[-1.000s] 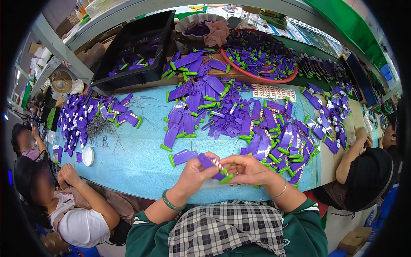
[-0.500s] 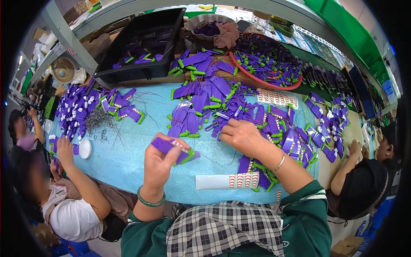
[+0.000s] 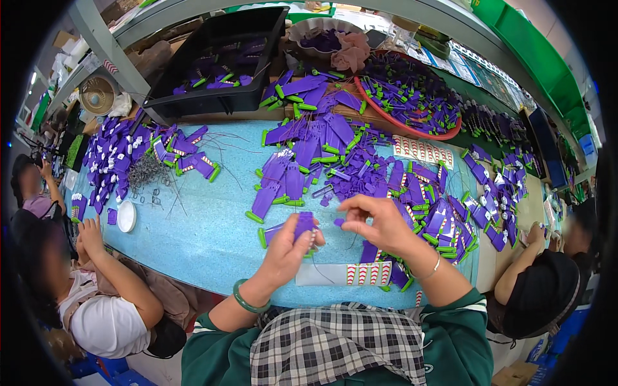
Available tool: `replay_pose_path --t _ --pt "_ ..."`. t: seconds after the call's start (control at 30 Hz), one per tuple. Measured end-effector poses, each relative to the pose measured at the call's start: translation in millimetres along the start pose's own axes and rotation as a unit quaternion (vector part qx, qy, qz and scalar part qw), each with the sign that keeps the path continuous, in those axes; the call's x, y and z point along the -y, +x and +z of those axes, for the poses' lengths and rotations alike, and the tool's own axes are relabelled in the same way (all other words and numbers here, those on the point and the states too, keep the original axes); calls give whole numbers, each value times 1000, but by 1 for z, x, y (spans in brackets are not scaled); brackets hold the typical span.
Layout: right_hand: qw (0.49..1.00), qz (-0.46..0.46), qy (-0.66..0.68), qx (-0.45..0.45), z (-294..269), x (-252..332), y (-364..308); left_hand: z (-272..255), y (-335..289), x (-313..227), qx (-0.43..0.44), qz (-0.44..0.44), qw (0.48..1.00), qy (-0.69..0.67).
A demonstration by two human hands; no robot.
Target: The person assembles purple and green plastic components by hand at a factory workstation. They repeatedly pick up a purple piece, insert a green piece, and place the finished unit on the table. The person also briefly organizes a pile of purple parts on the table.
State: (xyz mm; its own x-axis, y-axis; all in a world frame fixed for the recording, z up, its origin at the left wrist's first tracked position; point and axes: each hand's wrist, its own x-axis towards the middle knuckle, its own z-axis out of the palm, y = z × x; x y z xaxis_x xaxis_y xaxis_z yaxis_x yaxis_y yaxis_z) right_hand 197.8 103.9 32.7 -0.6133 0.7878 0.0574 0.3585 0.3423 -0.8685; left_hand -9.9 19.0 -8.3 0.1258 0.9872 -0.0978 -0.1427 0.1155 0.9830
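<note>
My left hand (image 3: 283, 254) is closed on a flat purple plastic piece (image 3: 305, 223) with a chevron strip and a green end, held upright above the blue table top. Facing it, my right hand (image 3: 381, 226) pinches a small purple part (image 3: 339, 222) between thumb and forefinger. The two hands are close together but apart. Beside my left hand lies another purple piece with a green end (image 3: 262, 238). Below them is a white backing sheet with red chevron stickers (image 3: 368, 274). A heap of small purple parts (image 3: 360, 177) lies just beyond my right hand.
Purple-and-green pieces (image 3: 438, 222) are piled at the right. Behind stand a black tray (image 3: 212, 106) and a red basket (image 3: 412, 132). A white round dish (image 3: 127, 217) and thin metal parts (image 3: 151, 172) are at the left. Co-workers sit on both sides.
My left hand has moved right and nearer to me, turning its purple piece upright. My right hand has come back from the heap with a small purple part in its pinch.
</note>
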Motion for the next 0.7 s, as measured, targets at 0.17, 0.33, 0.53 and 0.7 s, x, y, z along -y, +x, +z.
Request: replay_pose_path --t 0.17,0.33,0.53,0.7 --pt "991 -105 38 -68 12 1 -29 19 1 10 88 -18 993 76" --pt "992 -87 -28 -87 20 7 -43 36 -3 -5 116 16 963 242" --pt "995 -43 33 -87 15 6 -51 36 -2 -11 139 31 949 281" --pt "994 -50 13 -95 19 4 -55 40 -3 -7 151 83 933 315"
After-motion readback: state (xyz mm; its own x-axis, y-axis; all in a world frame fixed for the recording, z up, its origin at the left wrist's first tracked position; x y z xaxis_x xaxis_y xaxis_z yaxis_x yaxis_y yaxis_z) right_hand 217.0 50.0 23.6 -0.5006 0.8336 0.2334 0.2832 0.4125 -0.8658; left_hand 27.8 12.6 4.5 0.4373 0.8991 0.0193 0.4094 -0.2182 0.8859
